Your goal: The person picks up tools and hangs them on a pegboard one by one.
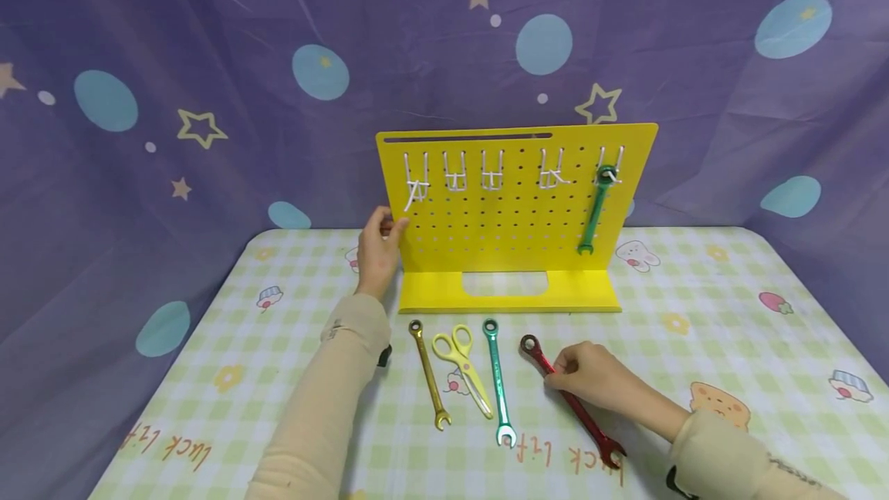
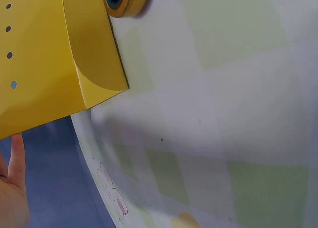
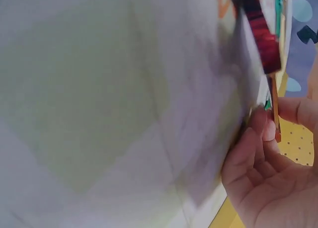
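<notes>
At the left edge of the yellow pegboard (image 1: 486, 249), my left hand (image 1: 379, 249) grips the upright panel; the left wrist view shows a finger (image 2: 18, 161) meeting that edge. My right hand (image 1: 603, 378) pinches a red combination wrench (image 1: 586, 419) near its middle, thumb and fingers on the shaft. Its ring end points to the board and its open end towards me. In the right wrist view, the red wrench (image 3: 263, 44) is tilted, with its shaft between the fingertips. A green wrench (image 1: 593, 214) hangs by its ring from the rightmost white hook.
Before the board lie a gold wrench (image 1: 428, 376), yellow scissors (image 1: 467, 369) and a teal wrench (image 1: 497, 384). Several white hooks (image 1: 491, 176) line the panel's upper part. A checked cloth (image 1: 292, 376) covers the table, with a purple curtain (image 1: 430, 14) behind.
</notes>
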Tool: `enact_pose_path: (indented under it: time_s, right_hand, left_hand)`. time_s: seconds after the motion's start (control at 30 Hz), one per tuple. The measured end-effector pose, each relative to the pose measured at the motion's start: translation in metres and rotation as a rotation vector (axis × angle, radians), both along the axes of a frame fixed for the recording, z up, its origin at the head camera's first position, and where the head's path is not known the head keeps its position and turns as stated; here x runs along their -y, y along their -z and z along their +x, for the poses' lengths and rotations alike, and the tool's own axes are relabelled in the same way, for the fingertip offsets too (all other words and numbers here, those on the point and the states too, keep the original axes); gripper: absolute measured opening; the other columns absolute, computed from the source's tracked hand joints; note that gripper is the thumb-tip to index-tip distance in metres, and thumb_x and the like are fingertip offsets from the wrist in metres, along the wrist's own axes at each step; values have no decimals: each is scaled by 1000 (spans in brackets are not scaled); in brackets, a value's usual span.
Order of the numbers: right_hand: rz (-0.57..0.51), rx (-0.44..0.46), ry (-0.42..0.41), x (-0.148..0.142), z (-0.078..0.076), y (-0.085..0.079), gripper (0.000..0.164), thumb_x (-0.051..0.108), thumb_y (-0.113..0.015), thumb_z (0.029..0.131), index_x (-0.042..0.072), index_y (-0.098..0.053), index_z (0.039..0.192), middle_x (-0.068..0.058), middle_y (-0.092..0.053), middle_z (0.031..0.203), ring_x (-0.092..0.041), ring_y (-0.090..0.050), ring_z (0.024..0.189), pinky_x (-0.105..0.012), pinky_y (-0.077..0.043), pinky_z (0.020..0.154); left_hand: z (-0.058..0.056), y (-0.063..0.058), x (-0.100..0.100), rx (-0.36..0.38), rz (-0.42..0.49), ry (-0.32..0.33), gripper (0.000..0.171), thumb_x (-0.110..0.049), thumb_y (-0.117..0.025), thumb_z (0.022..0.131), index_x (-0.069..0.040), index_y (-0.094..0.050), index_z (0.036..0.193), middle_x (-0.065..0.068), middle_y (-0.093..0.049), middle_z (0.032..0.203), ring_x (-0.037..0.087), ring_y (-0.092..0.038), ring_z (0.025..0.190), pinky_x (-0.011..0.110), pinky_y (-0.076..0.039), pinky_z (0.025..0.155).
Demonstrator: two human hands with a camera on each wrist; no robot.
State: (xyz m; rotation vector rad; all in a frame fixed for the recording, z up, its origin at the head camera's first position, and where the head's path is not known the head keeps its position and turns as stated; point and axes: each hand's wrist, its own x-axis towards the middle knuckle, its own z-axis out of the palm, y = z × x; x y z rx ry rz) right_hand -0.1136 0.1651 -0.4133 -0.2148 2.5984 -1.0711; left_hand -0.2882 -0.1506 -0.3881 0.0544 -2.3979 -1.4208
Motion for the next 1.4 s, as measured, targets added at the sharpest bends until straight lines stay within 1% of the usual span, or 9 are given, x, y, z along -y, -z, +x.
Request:
enact_pose_path:
  time_s: [0.07, 0.13, 0.33, 0.47, 0.63, 0.8, 1.0, 1.17, 1.4]
  right_hand:
    - [-4, 35, 25, 1, -2, -2, 23, 20, -75, 85, 10, -60, 71, 2, -51, 61, -12, -42, 56, -22, -30, 51]
    - [-3, 49, 37, 1, -3, -2, 23, 21, -75, 86, 10, -59, 73, 1, -52, 63, -13, -43, 58, -23, -31, 52]
    - [-50, 40, 66, 5, -4, -4, 17, 18, -74, 87, 8, -62, 80, -1, -56, 66, -15, -48, 62, -25, -36, 56]
    - [-82, 35, 90, 7, -5, -5, 13, 16, -72, 89, 8, -63, 83, -1, -56, 67, -15, -48, 62, -24, -36, 55]
    - [-123, -17, 83, 6, -7, -7, 10, 15, -71, 91, 8, -64, 87, 0, -57, 67, -15, -48, 61, -24, -35, 53]
    - [-171, -58, 68, 3, -10, -10, 8, 12, -69, 92, 6, -65, 91, -1, -60, 69, -15, -51, 62, -24, -39, 54]
    - [-190, -79, 100, 3, -13, -11, 8, 11, -68, 94, 4, -65, 94, -4, -64, 73, -17, -56, 66, -27, -45, 57]
    - [-207, -110, 111, 1, -14, -12, 11, 17, -67, 95, 6, -63, 95, -6, -64, 78, -18, -57, 69, -28, -45, 56]
    - [-218, -170, 115, -2, -15, -23, 17, 23, -66, 97, 6, -64, 98, -8, -66, 82, -18, -56, 71, -27, -44, 55]
  left_hand:
    - [0, 0, 0, -2, -2, -1, 25, -34, -62, 98, -12, -59, 111, 8, -61, 102, 24, -55, 95, 38, -45, 80]
    - [0, 1, 0, -2, -2, -2, 25, -33, -62, 98, -12, -59, 111, 8, -61, 102, 24, -55, 95, 38, -45, 80]
    - [1, 1, 1, 11, 0, 6, 28, -36, -62, 98, -12, -59, 112, 11, -61, 104, 26, -55, 98, 40, -45, 83]
    - [0, 2, 1, 12, -6, 5, 27, -36, -62, 98, -13, -58, 111, 10, -61, 104, 26, -56, 98, 39, -45, 82]
    - [0, 3, 1, 9, -9, 6, 26, -36, -61, 98, -13, -58, 110, 9, -61, 103, 26, -56, 97, 39, -45, 81]
    - [1, 2, 1, 8, -7, 3, 26, -36, -62, 97, -14, -58, 109, 8, -62, 103, 26, -56, 97, 39, -45, 81]
    - [1, 3, 1, 2, -4, 4, 26, -36, -62, 96, -13, -57, 107, 8, -62, 104, 25, -56, 96, 39, -45, 80]
    - [0, 3, 2, 11, -16, 7, 27, -38, -61, 97, -14, -57, 107, 7, -62, 104, 25, -56, 96, 39, -45, 80]
    - [-1, 1, 2, 4, -14, 13, 27, -37, -61, 97, -13, -56, 107, 9, -62, 103, 25, -56, 95, 39, -44, 79]
